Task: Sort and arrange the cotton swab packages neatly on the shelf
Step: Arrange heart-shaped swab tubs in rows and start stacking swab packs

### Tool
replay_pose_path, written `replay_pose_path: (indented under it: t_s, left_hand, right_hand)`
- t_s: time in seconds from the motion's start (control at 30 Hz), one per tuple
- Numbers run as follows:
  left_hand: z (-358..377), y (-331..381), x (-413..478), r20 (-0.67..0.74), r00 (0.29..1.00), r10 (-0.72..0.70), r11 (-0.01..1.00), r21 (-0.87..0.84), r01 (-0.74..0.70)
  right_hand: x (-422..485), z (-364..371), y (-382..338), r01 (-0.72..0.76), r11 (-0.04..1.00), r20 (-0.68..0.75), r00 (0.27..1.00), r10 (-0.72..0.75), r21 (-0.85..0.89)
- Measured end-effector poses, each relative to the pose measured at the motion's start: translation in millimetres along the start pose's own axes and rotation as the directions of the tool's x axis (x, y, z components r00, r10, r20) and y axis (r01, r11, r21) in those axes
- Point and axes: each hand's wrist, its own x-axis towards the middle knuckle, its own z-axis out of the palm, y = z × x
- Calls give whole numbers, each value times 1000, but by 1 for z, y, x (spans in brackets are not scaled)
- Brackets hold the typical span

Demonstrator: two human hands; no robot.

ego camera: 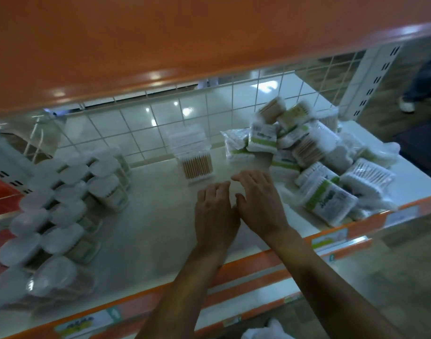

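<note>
A loose heap of cotton swab packages [314, 152], white with green labels, lies at the right end of the white shelf [148, 231]. One clear box of wooden-stick swabs [192, 155] stands upright near the shelf's middle back. Round tubs of swabs with white lids [70, 204] stand in rows on the left. My left hand [215, 211] and my right hand [258, 201] hover side by side over the bare middle of the shelf, fingers spread and relaxed, holding nothing. The right hand is just left of the heap.
An orange shelf [160, 40] overhangs from above. A white wire grid [209, 111] backs the shelf. The orange front rail [258, 272] carries price labels. A person's leg and shoe [420, 89] show at the far right. A white bag [266, 331] lies below.
</note>
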Motion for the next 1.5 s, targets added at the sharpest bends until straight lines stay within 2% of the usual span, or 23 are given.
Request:
replay_pose_path:
  t_s: [0.3, 0.4, 0.53, 0.63, 0.8, 0.9, 1.07, 1.13, 1.27, 1.37, 1.5]
  left_hand:
    - [13, 44, -8, 241, 968, 63, 996, -68, -48]
    - [17, 53, -11, 276, 958, 81, 995, -79, -62]
    - [22, 58, -15, 274, 954, 117, 990, -110, -90]
    - [24, 61, -17, 267, 958, 109, 990, -121, -79]
    - [23, 66, -21, 282, 951, 123, 984, -158, -81]
    - [20, 67, -22, 297, 950, 100, 984, -170, -50]
    - [16, 58, -19, 325, 945, 26, 984, -175, 33]
    - [13, 54, -16, 308, 951, 30, 971, -235, 45]
    - [3, 46, -13, 224, 975, 10, 893, -441, 92]
    - [-4, 40, -12, 276, 961, -26, 853, -495, 165]
    - [-11, 38, -10, 299, 952, -69, 805, -547, 230]
  right_hand:
    - [-18, -33, 49, -244, 941, -237, 953, 188, -235]
    - [-24, -38, 60, -331, 875, -204, 940, 274, -354]
    - [-32, -42, 70, -391, 818, -111, 918, 381, -421]
    - [-38, -39, 78, -391, 790, -119, 916, 383, -472]
    - [-39, -39, 82, -383, 807, -208, 923, 323, -449]
    - [-37, -44, 78, -384, 855, -147, 923, 355, -349]
    - [-29, -44, 60, -304, 952, -123, 944, 305, 26]
    - [-25, -43, 52, -275, 941, -80, 952, 295, 195]
    - [-20, -41, 37, -197, 909, -53, 971, 232, 367]
    - [-15, -42, 30, -186, 791, 28, 977, 210, 583]
    - [-11, -42, 20, -177, 487, 118, 982, 148, 855]
